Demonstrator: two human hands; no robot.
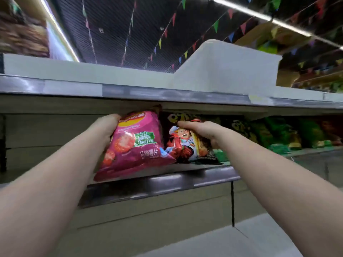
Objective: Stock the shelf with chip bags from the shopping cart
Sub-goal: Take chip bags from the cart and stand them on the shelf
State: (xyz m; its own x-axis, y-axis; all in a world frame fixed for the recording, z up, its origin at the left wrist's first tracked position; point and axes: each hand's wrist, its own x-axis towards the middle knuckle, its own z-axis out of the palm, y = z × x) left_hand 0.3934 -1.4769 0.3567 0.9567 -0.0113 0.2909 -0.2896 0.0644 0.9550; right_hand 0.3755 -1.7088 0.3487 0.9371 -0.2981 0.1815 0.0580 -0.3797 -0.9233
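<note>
A pink chip bag (133, 145) with tomato pictures stands tilted at the front edge of the shelf (167, 180), its lower corner hanging over the rail. My left hand (106, 127) grips its upper left side. To its right stands a dark bag with a cartoon chef (185, 145), and my right hand (202, 130) holds that bag at its top right. Both arms reach up and forward. The shopping cart is out of view.
More dark and green snack bags (278, 136) line the same shelf to the right. The shelf part left of the pink bag (46, 138) shows only its beige back panel. An upper shelf (130, 89) with a white divider hangs just above the hands.
</note>
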